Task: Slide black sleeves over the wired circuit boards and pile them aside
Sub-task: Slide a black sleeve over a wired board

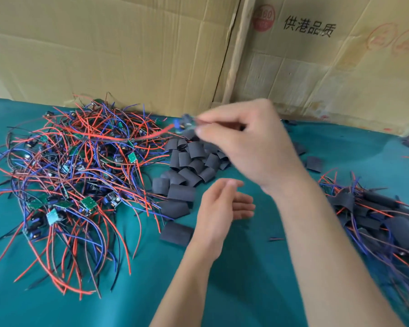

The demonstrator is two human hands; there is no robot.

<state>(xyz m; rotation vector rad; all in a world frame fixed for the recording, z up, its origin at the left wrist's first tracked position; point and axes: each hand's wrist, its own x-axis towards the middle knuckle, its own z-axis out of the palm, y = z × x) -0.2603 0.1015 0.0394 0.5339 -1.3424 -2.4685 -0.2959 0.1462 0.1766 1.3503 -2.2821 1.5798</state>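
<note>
The right hand is raised over the green desk, its fingers pinched together on one wired circuit board. The board is blurred, and its red wire trails away toward the tangled pile of bare boards on the far side of those fingers. No sleeve is on it, so this looks like the pick-up step, with sleeving not yet begun.

The left hand hovers below the right, fingers loosely apart and holding nothing. Loose black sleeves lie just beneath and beside the pinching fingers, closer than either pile. The finished pile sits on the wrist side of the right hand.

Next, the free fingers likely need to take one sleeve, open its flattened mouth, and line it up with the board's end.
</note>
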